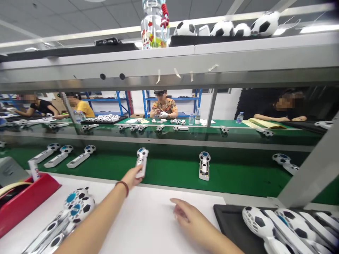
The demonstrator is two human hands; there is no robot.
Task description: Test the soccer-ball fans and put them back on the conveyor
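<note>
My left hand [131, 178], with a dark red bracelet at the wrist, reaches out over the green conveyor belt. Its fingers are closed on the lower handle of a white soccer-ball handheld fan [142, 160], whose round head points away from me. My right hand [185, 216] hovers above the white work surface [148, 218], index finger stretched out and the others loosely curled, holding nothing. Another fan [204, 165] lies on the belt ahead of it, its handle showing inner parts. Several fans [79, 206] with blue discs lie together beside my left forearm.
A red tape dispenser [31, 203] stands at the left. On the right, a black tray [227, 225] holds several fans, near a slanted metal post [312, 165]. A shelf [169, 65] crosses overhead. Co-workers sit beyond the green belt [172, 169], which carries more fans.
</note>
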